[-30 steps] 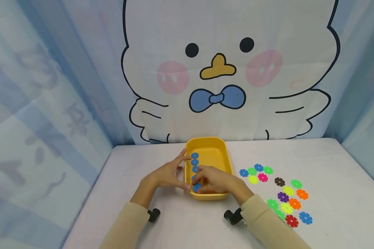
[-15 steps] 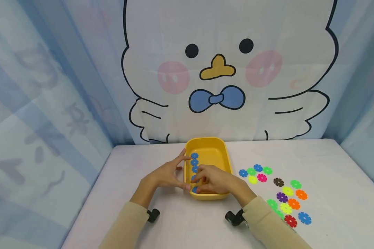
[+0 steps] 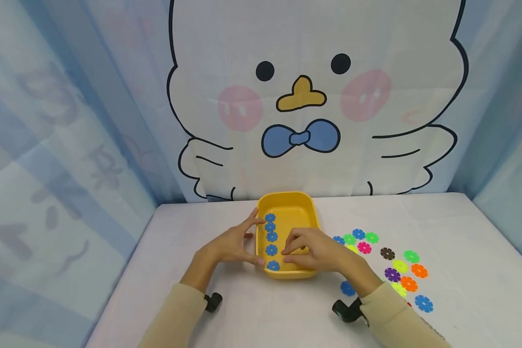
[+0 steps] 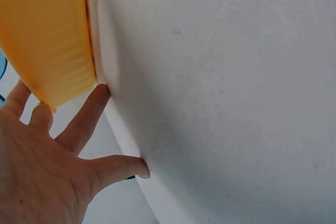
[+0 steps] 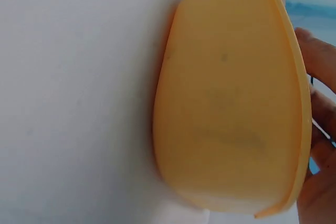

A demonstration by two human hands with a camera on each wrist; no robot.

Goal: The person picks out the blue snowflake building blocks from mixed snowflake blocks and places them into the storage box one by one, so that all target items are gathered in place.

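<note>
Near the back edge of the table stands a yellow tray. Along its left side lies a column of several blue notched plastic discs, the nearest one close to the front wall. My left hand rests on the tray's left side with thumb and fingers spread; in the left wrist view its fingers reach along the tray's outer wall. Over the tray's right half is my right hand, thumb and bent fingers apart just right of the discs, nothing visible between them. In the right wrist view the tray wall partly hides the fingers.
Loose notched discs in several colours lie right of the tray, among them a pink one, a purple one and a blue one. My right forearm covers some of them. A printed curtain hangs behind the table.
My right hand has let go of the nearest blue disc and drawn back to the right; that disc lies uncovered at the column's near end. The left hand has stayed at the tray's side.
</note>
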